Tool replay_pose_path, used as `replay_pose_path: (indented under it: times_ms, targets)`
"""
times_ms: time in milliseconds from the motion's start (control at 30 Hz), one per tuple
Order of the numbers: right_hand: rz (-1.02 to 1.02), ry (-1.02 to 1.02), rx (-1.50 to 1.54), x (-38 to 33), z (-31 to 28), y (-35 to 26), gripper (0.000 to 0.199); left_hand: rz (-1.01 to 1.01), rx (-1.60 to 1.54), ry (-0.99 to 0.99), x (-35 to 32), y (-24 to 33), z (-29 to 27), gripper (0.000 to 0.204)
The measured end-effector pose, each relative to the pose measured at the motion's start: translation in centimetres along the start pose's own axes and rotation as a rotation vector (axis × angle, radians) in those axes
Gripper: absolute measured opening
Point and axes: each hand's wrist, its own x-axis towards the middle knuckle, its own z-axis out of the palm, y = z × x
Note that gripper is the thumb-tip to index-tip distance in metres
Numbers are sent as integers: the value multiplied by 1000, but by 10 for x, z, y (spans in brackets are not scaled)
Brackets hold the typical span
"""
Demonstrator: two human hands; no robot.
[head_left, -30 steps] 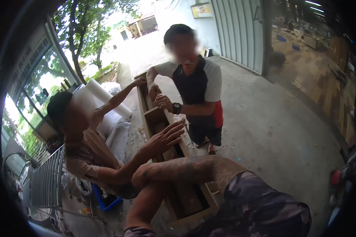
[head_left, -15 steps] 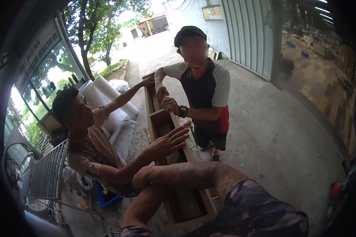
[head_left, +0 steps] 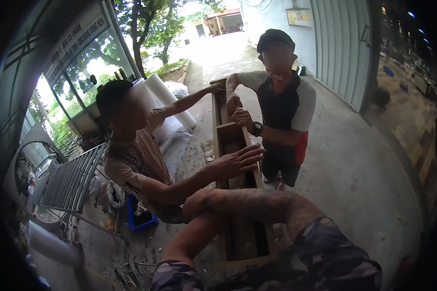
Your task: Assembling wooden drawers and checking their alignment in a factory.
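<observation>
My bare forearms are crossed over the near part of a long, narrow wooden box [head_left: 250, 237] with dividers inside. The tattooed right forearm lies on top. My right hand [head_left: 194, 206] is at its left end, bent in near the left arm, and its fingers cannot be made out. My left hand is hidden under the right arm. A person on the left holds one open hand [head_left: 240, 160] over the box's middle and rests the other [head_left: 218, 88] at its far end. Facing them, a person in a cap has both hands [head_left: 240, 116] on the far part of the box.
Rolls of clear plastic film [head_left: 167, 99] lean behind the person on the left. A blue crate [head_left: 142, 220] and a grey slatted metal rack [head_left: 77, 177] stand at the left. A corrugated metal door [head_left: 342, 58] is at the back right, beside an opening to an indoor workshop.
The whole scene has shifted to the right in the picture as my head turned left. My crossed arms and both people's hands keep nearly the same places at the box.
</observation>
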Motion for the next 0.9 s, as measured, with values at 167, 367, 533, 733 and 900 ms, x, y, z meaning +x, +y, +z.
replay_pose_path:
  times_ms: [167, 367, 533, 733, 900]
  targets:
    - [3, 11, 90, 10, 11, 16, 34, 69, 4, 66, -4, 1, 16, 61]
    - [-72, 0, 12, 27, 26, 23, 34, 107, 60, 51, -14, 1, 9, 63]
    - [-316, 75, -43, 7, -17, 5, 34, 90, 167, 17, -20, -1, -4, 64]
    - [-397, 761, 227, -100, -72, -3, 24, -73, -26, 369, -12, 18, 21, 79]
    - [-293, 1410, 311, -209, 34, 20, 18, -199, -123, 163, 8, 59, 14, 54]
